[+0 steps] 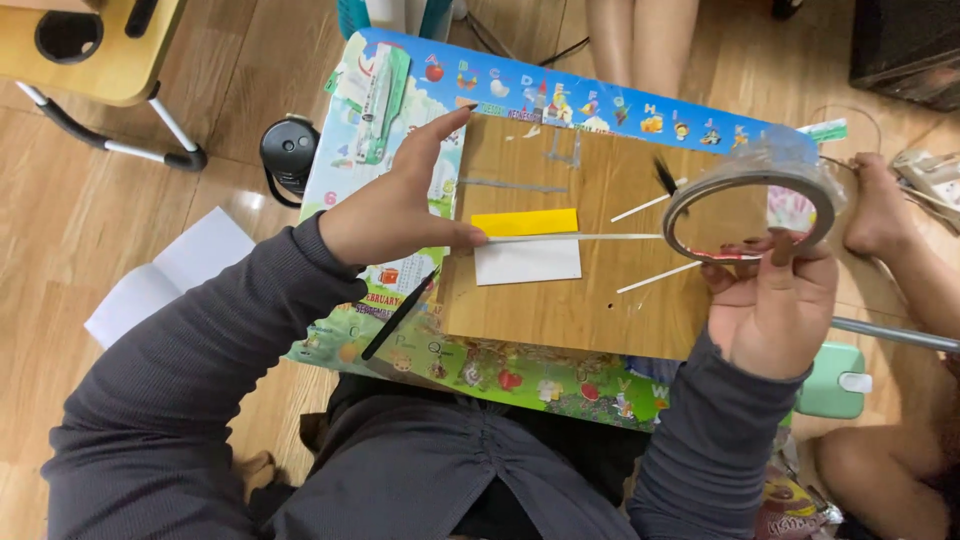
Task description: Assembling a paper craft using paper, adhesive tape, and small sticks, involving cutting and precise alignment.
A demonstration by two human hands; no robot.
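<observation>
My left hand (395,205) rests on the left edge of a brown wooden board (560,290), its thumb pressing the end of a strip of clear tape (575,237) onto the board. The strip runs right to a clear tape roll (750,212), which my right hand (775,300) holds up by its lower rim. Under the strip lie a yellow paper piece (525,221) and a white paper piece (528,261), touching each other. Two thin white sticks (655,277) lie on the board near the roll.
The board sits on a colourful children's lap table (500,375). A black pen (398,315) lies at its left. A black round object (288,152) and white paper (165,275) are on the wooden floor. Another person's bare feet and leg (880,205) are at the right, a yellow chair (100,60) top left.
</observation>
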